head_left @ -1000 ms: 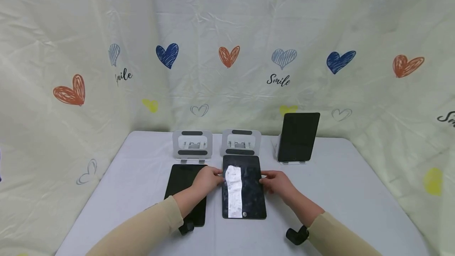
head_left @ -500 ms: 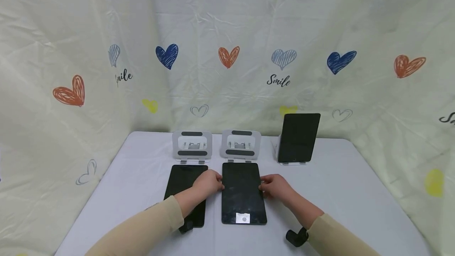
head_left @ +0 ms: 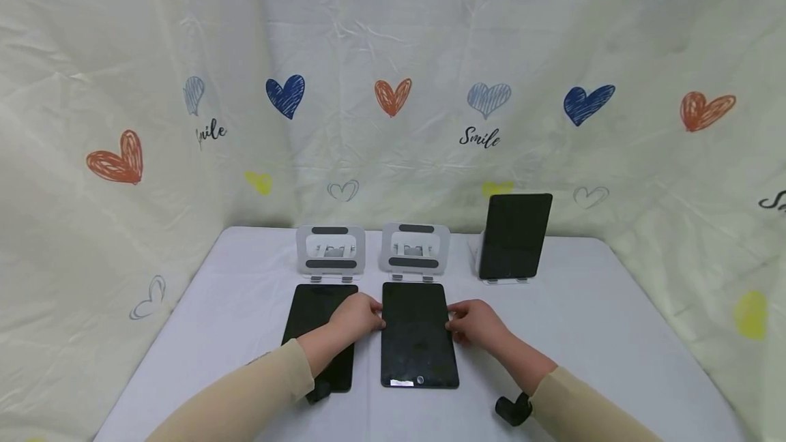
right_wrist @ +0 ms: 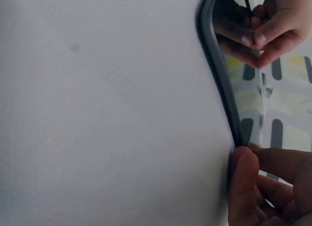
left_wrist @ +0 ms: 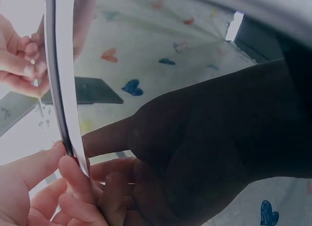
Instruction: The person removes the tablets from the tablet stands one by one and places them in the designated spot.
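Note:
A black tablet [head_left: 417,340] with a round home button lies in the middle, held by its two long sides. My left hand [head_left: 356,317] pinches its left edge between thumb and fingers. On the opposite edge my right hand [head_left: 475,322] pinches it at about the same height; the right wrist view shows the thumb [right_wrist: 243,182] at the tablet's rim. A second black tablet [head_left: 316,302] lies flat to the left, partly hidden under my left forearm. Straight behind the held tablet stands a grey-white tablet stand [head_left: 415,249] with dark pads and a lower lip.
A matching stand [head_left: 331,249] is behind the left tablet. At the back right a third black tablet [head_left: 516,236] leans upright on its stand. All are on a table with a white cloth [head_left: 589,333], backed by a heart-printed curtain [head_left: 393,33].
The held tablet's far edge has come down and toward me, away from the stand. The bright reflection on its screen has shrunk to a thin strip near its lower edge. Both hands keep their grip.

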`<state>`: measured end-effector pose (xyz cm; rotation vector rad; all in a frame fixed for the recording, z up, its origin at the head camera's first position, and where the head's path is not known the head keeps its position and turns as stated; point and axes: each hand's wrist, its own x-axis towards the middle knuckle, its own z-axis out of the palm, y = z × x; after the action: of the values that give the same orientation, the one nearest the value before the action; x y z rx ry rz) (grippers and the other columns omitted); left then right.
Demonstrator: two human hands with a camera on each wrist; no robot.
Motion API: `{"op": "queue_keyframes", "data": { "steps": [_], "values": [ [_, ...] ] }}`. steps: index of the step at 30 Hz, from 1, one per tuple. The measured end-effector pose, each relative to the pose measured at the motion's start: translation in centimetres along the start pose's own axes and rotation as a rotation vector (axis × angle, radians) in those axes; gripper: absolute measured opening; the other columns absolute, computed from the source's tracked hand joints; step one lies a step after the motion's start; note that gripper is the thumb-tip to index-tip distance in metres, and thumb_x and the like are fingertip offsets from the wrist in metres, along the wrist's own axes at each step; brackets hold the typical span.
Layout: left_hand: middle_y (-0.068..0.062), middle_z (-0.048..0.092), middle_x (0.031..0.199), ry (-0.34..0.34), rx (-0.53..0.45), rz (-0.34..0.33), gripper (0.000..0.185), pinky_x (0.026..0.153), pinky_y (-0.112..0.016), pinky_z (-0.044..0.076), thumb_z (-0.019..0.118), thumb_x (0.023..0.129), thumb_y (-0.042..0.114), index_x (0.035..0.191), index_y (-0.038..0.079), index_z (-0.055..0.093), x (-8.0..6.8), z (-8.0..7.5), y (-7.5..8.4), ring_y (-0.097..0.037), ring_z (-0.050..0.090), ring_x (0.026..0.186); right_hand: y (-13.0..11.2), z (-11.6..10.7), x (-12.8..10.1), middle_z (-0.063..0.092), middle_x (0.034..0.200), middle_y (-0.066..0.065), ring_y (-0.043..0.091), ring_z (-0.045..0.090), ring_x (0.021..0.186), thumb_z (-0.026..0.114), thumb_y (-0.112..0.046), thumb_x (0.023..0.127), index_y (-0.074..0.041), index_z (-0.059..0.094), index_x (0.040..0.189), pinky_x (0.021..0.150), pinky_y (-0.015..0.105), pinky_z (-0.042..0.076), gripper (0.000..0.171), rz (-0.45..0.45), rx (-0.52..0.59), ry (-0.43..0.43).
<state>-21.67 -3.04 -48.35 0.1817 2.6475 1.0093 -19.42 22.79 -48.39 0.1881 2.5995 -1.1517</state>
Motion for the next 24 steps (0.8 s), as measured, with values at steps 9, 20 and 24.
{"op": "queue_keyframes", "data": {
  "steps": [9,20,24],
  "values": [
    [0.003,0.062,0.069,-0.012,-0.031,0.026,0.035,0.057,-0.029,0.044,0.079,0.082,0.014,0.116,0.005,0.074,0.04,-0.08,-0.52,-0.014,0.055,0.061,0.23,-0.21,-0.06,0.062,0.071,0.005,0.017,0.059,0.058,0.072,-0.005,0.088,0.001,0.066,0.125,0.055,0.03,0.051,0.038,-0.015,0.003,-0.004],
    [0.002,0.064,0.067,-0.038,-0.067,0.031,0.037,0.056,-0.028,0.045,0.078,0.082,0.013,0.117,0.004,0.073,0.06,-0.33,-0.69,-0.014,0.056,0.06,0.55,-0.52,-0.16,0.063,0.075,0.005,0.018,0.06,0.058,0.073,-0.009,0.089,-0.001,0.064,0.127,0.055,0.03,0.05,0.04,-0.024,0.048,-0.014],
    [0.001,0.064,0.069,-0.058,-0.097,0.024,0.037,0.057,-0.029,0.047,0.077,0.084,0.015,0.118,0.002,0.072,0.23,-0.46,-0.72,-0.014,0.058,0.062,0.73,-0.8,-0.15,0.064,0.077,0.006,0.019,0.06,0.059,0.073,-0.01,0.089,-0.001,0.064,0.126,0.056,0.031,0.051,0.039,-0.028,0.069,-0.014]
  ]
}}
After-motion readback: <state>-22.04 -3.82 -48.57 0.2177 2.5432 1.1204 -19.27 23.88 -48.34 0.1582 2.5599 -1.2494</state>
